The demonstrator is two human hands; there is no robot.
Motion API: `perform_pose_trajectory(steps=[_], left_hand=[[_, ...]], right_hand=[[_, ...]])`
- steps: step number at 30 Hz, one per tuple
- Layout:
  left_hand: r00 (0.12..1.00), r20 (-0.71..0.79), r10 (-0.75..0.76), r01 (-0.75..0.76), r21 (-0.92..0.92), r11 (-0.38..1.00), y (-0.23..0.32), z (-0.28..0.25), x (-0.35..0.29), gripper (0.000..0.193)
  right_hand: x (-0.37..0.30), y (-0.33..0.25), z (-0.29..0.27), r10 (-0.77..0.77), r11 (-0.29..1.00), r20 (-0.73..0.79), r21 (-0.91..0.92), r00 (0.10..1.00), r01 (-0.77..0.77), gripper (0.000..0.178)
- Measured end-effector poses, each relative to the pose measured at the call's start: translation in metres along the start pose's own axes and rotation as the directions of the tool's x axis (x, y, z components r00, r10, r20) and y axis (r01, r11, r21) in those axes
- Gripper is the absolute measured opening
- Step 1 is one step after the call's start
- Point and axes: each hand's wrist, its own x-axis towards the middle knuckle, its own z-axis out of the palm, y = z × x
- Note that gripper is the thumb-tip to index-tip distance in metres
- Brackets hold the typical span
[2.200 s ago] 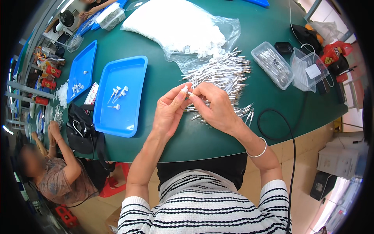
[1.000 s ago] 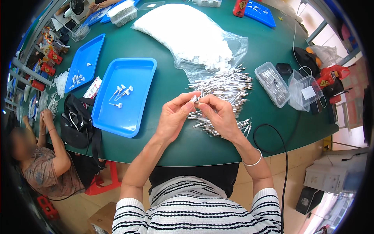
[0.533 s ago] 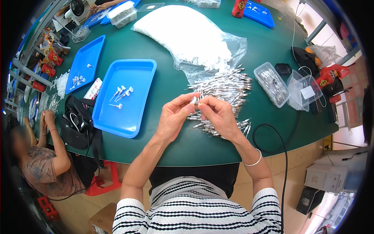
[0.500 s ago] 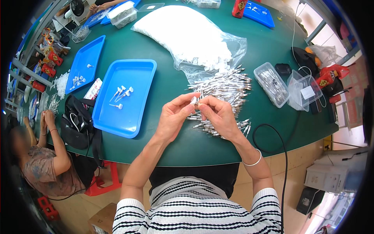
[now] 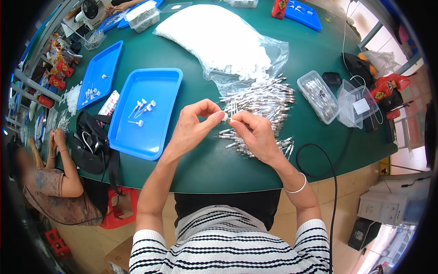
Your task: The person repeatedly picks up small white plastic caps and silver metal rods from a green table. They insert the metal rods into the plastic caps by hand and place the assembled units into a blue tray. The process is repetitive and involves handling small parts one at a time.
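Observation:
My left hand (image 5: pixel 194 128) pinches a small white cap (image 5: pixel 225 117) between thumb and forefinger. My right hand (image 5: pixel 255 134) is closed right beside it, its thumb and forefinger on a thin metal-tipped rod that mostly hides behind the fingers. Cap and rod meet between the two hands; how far one sits in the other I cannot tell. Just beyond my hands spreads a heap of slim silvery rods (image 5: pixel 269 98). Behind the heap lies a large clear bag of white caps (image 5: pixel 214 36), its mouth open toward me.
On the left a blue tray (image 5: pixel 137 144) holds several capped rods (image 5: pixel 145 108). Another blue tray (image 5: pixel 102 64) and a black bag (image 5: pixel 89 141) lie farther left, near a seated co-worker (image 5: pixel 64 192). Right of the heap stands a clear box of rods (image 5: pixel 319 98); a black cable (image 5: pixel 331 182) hangs off the table.
My left hand has shifted slightly left, its fingers more arched, the cap still in its pinch. My right hand stays nearly in place.

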Motion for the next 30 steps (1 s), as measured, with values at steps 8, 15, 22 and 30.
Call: perform_pose_trajectory(steps=[8,15,22,30], left_hand=[[0.98,0.178,-0.092,0.064,0.156,0.986,0.015,-0.016,0.016,0.013],[0.988,0.126,0.092,-0.13,0.346,0.929,0.027,-0.009,0.005,0.007],[0.955,-0.027,0.295,-0.272,0.319,0.908,0.014,0.005,-0.009,0.006],[0.999,0.029,0.021,-0.014,-0.211,0.977,-0.003,0.007,-0.012,0.01]], right_hand=[[-0.001,0.0,-0.001,-0.118,0.984,-0.025,-0.138,0.993,0.114,0.014],[-0.001,0.003,0.001,-0.093,0.994,-0.015,-0.061,0.996,0.092,0.012],[-0.001,0.003,0.0,0.028,0.993,0.061,0.108,0.998,-0.035,0.017],[0.0,0.006,-0.001,0.077,0.978,0.121,0.185,0.99,-0.099,0.018]])
